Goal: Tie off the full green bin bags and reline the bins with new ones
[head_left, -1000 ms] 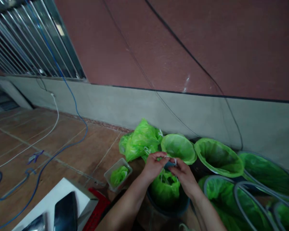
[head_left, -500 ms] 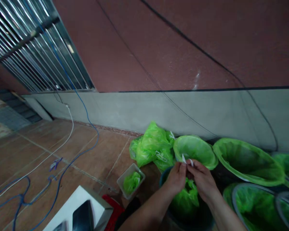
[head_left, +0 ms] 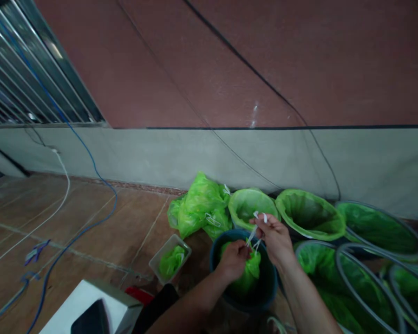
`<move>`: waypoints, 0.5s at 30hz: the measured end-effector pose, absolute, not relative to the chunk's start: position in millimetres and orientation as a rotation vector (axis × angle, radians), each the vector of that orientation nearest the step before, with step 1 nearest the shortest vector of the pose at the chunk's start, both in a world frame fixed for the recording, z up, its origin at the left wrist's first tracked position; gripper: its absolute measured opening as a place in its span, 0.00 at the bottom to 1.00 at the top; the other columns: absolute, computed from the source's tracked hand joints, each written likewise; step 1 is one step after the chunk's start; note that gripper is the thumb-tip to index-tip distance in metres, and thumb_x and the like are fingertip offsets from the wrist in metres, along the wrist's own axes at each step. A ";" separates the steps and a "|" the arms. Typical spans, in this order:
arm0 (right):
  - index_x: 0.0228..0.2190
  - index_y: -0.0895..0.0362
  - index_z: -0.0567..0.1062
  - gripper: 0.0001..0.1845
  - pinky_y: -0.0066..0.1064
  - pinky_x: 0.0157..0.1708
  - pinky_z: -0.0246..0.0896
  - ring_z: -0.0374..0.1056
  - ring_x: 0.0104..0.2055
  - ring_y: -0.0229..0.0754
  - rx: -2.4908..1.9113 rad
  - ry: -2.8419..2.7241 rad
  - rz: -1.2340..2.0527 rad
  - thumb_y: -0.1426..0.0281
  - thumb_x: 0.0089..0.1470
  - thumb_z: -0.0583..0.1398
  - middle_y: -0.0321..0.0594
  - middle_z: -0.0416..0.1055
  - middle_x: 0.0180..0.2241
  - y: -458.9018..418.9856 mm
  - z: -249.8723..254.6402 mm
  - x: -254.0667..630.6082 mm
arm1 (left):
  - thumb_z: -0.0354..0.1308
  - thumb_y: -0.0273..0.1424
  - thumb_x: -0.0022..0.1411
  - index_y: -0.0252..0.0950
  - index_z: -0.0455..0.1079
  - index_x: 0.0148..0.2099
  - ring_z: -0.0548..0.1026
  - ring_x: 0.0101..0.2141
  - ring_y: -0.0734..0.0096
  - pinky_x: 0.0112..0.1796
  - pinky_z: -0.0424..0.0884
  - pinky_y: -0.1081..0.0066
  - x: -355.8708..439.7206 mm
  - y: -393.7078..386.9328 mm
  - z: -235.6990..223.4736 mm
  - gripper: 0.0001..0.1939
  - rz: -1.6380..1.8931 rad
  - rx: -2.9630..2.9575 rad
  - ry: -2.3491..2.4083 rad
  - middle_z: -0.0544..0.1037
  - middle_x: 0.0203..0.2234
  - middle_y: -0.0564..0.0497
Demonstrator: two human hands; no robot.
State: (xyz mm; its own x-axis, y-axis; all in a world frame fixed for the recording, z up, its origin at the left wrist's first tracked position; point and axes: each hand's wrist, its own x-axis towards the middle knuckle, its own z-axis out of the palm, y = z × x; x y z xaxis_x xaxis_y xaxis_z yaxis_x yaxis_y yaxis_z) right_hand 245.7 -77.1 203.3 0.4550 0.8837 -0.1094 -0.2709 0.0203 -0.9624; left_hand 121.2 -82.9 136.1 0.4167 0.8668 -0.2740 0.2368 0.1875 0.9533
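A bright green plastic bag (head_left: 245, 280) sits gathered at its neck inside a dark blue bucket (head_left: 273, 287). A white drawstring (head_left: 251, 235) runs up from the bag's neck. My right hand (head_left: 276, 237) pinches the string's upper end, whose tips stick out above the fingers. Lower down and to the left, my left hand (head_left: 234, 260) is closed on the string close to the neck; its fingertips are partly hidden. Several bins with green liners stand around, the nearest a light green bin (head_left: 251, 206) just behind the bucket.
Tied green bags (head_left: 204, 204) lean by the wall. A clear plastic tub (head_left: 155, 264) holds green plastic. Lined bins (head_left: 310, 227) stand at right. At lower left are a white box (head_left: 69, 308) with a dark phone-like object (head_left: 90, 320) and a blue cable (head_left: 80, 227) on the tiles.
My hands were together above the bag; now the right is higher and the left lower, with white string stretched between them. The view has shifted to the right.
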 end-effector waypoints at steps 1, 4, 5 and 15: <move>0.26 0.56 0.71 0.18 0.27 0.18 0.46 0.53 0.18 0.31 -1.243 -0.642 0.983 0.57 0.38 0.68 0.34 0.71 0.24 -76.0 202.1 247.1 | 0.48 0.30 0.58 0.35 0.67 0.28 0.67 0.24 0.73 0.29 0.61 0.73 121.7 -80.6 137.0 0.10 0.609 1.315 1.126 0.70 0.20 0.53; 0.27 0.55 0.71 0.18 0.27 0.18 0.47 0.52 0.17 0.32 -1.300 -0.601 0.906 0.58 0.37 0.69 0.28 0.63 0.18 -73.2 196.2 252.1 | 0.47 0.28 0.57 0.36 0.66 0.25 0.67 0.24 0.73 0.30 0.63 0.73 123.5 -72.9 138.9 0.10 0.721 1.164 1.174 0.71 0.19 0.52; 0.28 0.55 0.71 0.19 0.28 0.18 0.48 0.53 0.17 0.32 -1.320 -0.574 0.886 0.58 0.37 0.69 0.27 0.61 0.17 -72.8 194.7 253.6 | 0.47 0.28 0.56 0.35 0.66 0.25 0.68 0.24 0.73 0.30 0.63 0.72 123.9 -70.6 139.2 0.10 0.764 1.103 1.169 0.71 0.19 0.52; 0.32 0.55 0.77 0.14 0.28 0.26 0.56 0.62 0.25 0.33 -1.067 -0.807 1.328 0.59 0.46 0.66 0.37 0.74 0.32 -86.4 211.6 227.0 | 0.51 0.26 0.54 0.36 0.66 0.23 0.63 0.21 0.73 0.27 0.58 0.71 121.9 -71.8 146.6 0.09 0.629 1.484 1.114 0.67 0.18 0.54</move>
